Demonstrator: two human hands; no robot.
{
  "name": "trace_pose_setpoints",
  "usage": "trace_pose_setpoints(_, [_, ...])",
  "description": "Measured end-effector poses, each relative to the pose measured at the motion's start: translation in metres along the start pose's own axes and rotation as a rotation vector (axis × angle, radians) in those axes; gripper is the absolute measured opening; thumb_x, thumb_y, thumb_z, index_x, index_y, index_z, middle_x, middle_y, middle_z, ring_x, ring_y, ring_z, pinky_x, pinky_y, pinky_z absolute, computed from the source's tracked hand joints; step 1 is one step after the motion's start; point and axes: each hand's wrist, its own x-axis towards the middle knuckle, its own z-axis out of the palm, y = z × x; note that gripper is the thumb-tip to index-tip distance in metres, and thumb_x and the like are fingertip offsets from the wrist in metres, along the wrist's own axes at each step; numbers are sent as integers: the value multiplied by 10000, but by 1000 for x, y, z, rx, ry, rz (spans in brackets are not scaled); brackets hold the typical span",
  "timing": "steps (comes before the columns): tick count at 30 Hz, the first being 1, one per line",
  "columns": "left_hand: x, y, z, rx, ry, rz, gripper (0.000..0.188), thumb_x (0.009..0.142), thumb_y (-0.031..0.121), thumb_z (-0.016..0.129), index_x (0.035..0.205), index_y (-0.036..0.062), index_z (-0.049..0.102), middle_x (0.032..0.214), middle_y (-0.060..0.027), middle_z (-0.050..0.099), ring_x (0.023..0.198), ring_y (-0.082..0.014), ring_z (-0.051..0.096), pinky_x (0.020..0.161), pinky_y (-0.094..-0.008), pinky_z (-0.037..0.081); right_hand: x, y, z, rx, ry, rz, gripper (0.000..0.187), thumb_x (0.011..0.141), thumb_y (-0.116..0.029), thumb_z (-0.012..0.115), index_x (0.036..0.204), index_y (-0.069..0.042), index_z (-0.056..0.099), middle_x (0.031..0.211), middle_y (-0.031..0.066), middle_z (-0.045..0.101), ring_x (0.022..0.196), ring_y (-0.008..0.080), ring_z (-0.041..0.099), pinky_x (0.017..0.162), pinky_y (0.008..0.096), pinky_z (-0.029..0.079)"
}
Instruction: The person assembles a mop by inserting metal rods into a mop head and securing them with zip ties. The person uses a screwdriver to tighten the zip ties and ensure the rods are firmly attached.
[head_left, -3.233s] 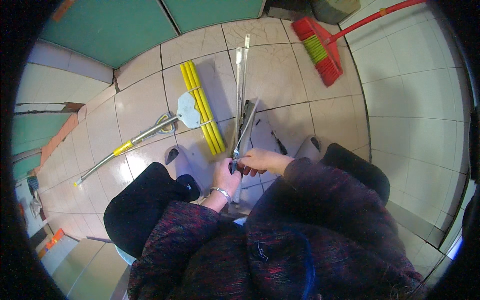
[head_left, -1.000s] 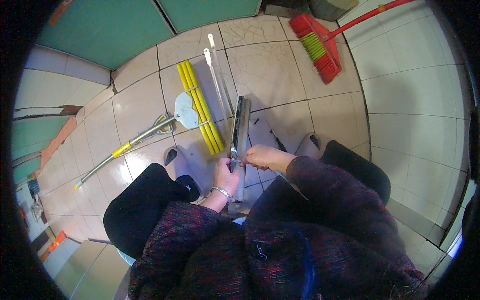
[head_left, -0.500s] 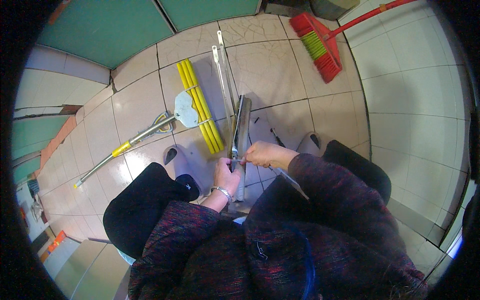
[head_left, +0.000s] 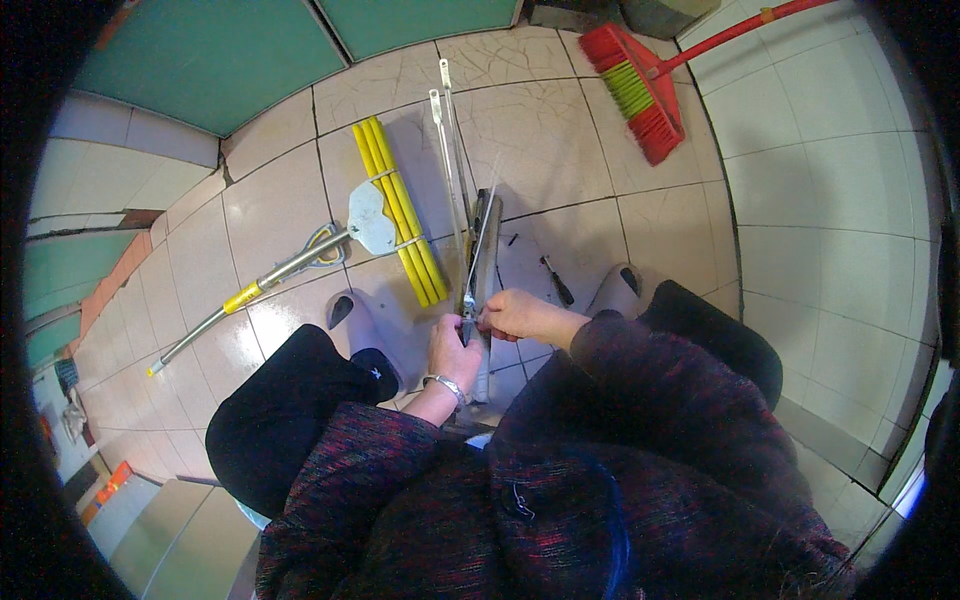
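My left hand, a bracelet at its wrist, is closed around the near end of a small metal linkage between my feet. Two long metal rods with holes in their far tips run away from that joint. Pinched close beside it, my right hand grips the near end of a thin pale rod, whose far part is blurred. Below the hands lies a long narrow grey bar with a dark edge. My fingers hide the exact grip points. A screwdriver with a dark handle rests on the tiles to the right.
A mop head with yellow rollers and a pale blue plate lies left of the rods, its pole stretching left. A red broom leans at the far right by the white tiled wall. Green cabinet doors stand beyond.
The thin rod that pointed back toward me, under my right forearm, now points away along the bar. My right hand has turned slightly; the screwdriver shows more fully. My left hand stays put.
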Motion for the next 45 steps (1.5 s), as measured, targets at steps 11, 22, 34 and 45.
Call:
trace_pose_setpoints(11, [2,-7,5,-87,15,-24,319,667,97,612,949,-12,511,914,-209,527,879,-349,518,792,-402,418,-3,-14,-1,-437,148,-236,196,738,-202,573,700,-19,631,576,85,593,545,172,588,471,314,448])
trace_pose_setpoints(22, [7,-16,12,-258,-54,-172,331,658,83,615,952,-32,515,947,-202,517,918,-325,502,830,-379,403,0,-1,-13,95,-44,82,190,737,-187,557,677,-18,619,550,37,542,451,128,477,410,271,356])
trace_pose_setpoints(34, [3,-8,9,-148,-21,-80,370,655,80,618,995,-11,501,978,-196,502,947,-334,480,860,-390,385,-4,-19,-11,-465,53,-170,237,710,-230,525,686,-27,644,612,135,616,577,254,610,562,372,473])
trace_pose_setpoints(45, [-2,0,2,-149,-10,-106,390,647,73,626,1016,-18,540,966,-195,548,911,-315,538,821,-372,433,-1,-7,-9,-63,-20,51,174,780,-185,571,748,-30,642,613,37,598,492,115,514,429,248,378])
